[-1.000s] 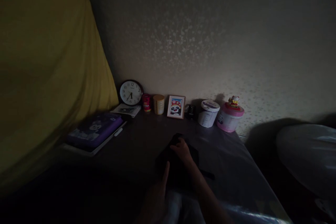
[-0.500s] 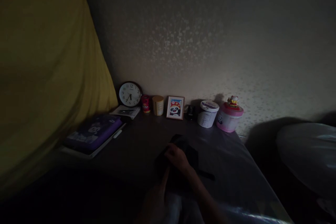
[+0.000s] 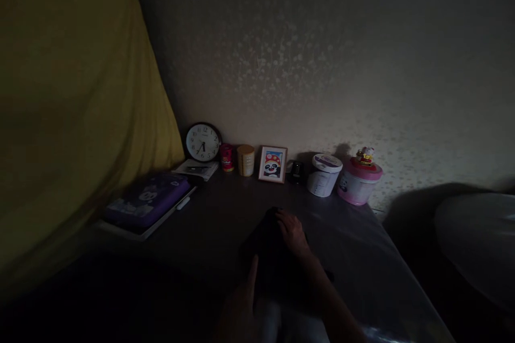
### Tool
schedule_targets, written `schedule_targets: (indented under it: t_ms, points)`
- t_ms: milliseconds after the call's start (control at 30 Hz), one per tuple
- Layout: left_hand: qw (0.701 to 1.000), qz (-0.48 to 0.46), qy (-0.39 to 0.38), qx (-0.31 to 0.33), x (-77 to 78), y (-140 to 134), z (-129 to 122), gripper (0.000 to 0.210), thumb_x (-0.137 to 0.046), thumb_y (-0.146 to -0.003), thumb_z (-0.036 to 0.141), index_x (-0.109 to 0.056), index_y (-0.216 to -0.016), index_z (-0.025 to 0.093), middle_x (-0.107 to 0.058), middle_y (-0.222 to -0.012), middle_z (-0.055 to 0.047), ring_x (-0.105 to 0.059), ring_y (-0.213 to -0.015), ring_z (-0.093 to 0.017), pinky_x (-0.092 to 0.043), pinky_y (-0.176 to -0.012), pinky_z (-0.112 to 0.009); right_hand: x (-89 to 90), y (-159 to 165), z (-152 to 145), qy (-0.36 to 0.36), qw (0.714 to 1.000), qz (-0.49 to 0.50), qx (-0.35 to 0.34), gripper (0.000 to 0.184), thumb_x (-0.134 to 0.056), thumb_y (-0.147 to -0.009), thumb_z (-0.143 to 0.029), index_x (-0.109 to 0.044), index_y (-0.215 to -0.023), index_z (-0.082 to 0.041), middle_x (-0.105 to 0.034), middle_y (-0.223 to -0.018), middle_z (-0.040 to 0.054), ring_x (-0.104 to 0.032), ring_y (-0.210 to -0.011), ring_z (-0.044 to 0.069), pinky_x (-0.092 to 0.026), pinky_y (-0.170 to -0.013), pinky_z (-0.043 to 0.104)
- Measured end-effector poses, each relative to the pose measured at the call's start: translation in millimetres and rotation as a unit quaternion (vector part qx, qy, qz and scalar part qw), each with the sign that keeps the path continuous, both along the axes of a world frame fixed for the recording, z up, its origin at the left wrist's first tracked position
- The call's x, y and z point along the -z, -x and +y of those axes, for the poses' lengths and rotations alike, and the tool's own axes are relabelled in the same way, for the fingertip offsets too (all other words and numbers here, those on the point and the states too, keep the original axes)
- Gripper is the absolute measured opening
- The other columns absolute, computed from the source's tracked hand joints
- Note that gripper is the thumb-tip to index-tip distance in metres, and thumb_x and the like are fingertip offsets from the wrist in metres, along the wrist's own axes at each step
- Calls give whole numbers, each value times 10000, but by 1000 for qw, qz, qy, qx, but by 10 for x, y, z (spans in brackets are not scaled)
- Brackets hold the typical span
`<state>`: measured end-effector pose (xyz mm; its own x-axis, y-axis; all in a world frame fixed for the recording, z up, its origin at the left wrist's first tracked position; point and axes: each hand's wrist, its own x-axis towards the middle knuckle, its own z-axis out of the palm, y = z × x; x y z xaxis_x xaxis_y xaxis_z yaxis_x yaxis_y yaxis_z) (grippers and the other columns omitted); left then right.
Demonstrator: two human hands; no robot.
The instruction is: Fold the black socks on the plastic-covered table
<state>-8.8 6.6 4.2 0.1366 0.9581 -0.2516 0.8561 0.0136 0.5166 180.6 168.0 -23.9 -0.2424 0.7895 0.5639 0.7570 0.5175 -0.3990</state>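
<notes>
Right hand (image 3: 293, 231) lies palm down over the far right part of a black item (image 3: 267, 242), its fingers close together and slightly bent, the tips reaching the item's far end; whether they pinch any of it cannot be told. Left hand (image 3: 240, 301), nearer the body and mostly lost in shadow, has its index finger straight out over the item's near left part, while the other fingers are too dark to read, so neither its openness nor any hold can be judged. Sitting on the dark tabletop (image 3: 225, 209), in front of the person, the item is too dim to name more closely. It narrows at the far end and broadens towards the person; its long axis seems to run from the body towards the wall, the narrow end pointing roughly at the framed panda picture (image 3: 272, 164). Past the right forearm, a short dark piece (image 3: 330, 276) juts out to the right; whether it joins the item is hidden. Along the wall, left to right, stand a round clock (image 3: 203, 142), a red canister (image 3: 227, 158), a tan-lidded canister (image 3: 245, 161), that picture, a small black object (image 3: 296, 172), a white lidded tub (image 3: 323, 179) and a pink-lidded tub (image 3: 357, 185) bearing a cat figurine (image 3: 365, 155). Well apart at left, a purple panda case (image 3: 148, 201) points obliquely towards the clock, beside a yellow curtain (image 3: 80, 91).
</notes>
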Motion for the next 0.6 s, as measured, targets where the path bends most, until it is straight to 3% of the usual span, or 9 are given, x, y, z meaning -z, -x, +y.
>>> schedule_targets:
  t_ms: [100, 167, 300, 367, 500, 600]
  points:
    - [1000, -1, 7, -9, 11, 17, -3, 350, -569, -880, 343, -526, -1196, 197, -567, -1205, -62, -588, -1031, -207, -501, -858, -405, -109, -35, 97, 10, 998, 11, 67, 331, -408, -908, -240, -603, -1163, -163, -620, -1212, 136, -558, -1136, 252, -425, -955, 465]
    - [1000, -5, 12, -11, 21, 22, 5, 348, -569, -881, 342, -527, -1193, 194, -571, -1197, -62, -592, -1021, -204, -505, -850, -401, -206, 9, -21, -9, 997, 32, 64, 323, -416, -913, -263, -610, -1151, -165, -636, -1176, 136, -567, -1114, 250, -425, -954, 454]
    - [1000, -18, 22, -10, 28, 16, 26, 342, -566, -883, 345, -530, -1191, 202, -565, -1210, -62, -585, -1035, -205, -499, -862, -404, -291, 216, -395, 1, 992, -8, -128, 241, -452, -917, -262, -680, -995, -241, -699, -1031, 68, -596, -1069, 216, -413, -969, 415]
    - [999, -28, 28, -5, 16, 8, 29, 345, -560, -885, 355, -530, -1194, 204, -561, -1219, -64, -581, -1044, -207, -493, -873, -410, -262, 289, -445, 10, 986, -27, -161, 234, -458, -916, -247, -690, -942, -249, -707, -1011, 53, -598, -1069, 211, -401, -979, 424]
    - [998, -53, 33, 9, -29, -20, 22, 488, -540, -887, 392, -418, -1328, 225, -581, -1221, -75, -603, -1020, -205, -482, -880, -402, -175, 226, -187, -3, 998, -13, -66, 271, -420, -913, -220, -683, -978, -199, -683, -1089, 95, -579, -1096, 236, -405, -968, 440]
    - [998, -64, 22, 7, -49, -33, 18, 760, -536, -866, 356, -102, -1478, 237, -623, -1205, -77, -621, -1030, -192, -471, -859, -292, -167, 70, -22, -7, 999, 13, 33, 301, -415, -892, -232, -651, -1063, -155, -647, -1151, 134, -572, -1086, 269, -417, -947, 463]
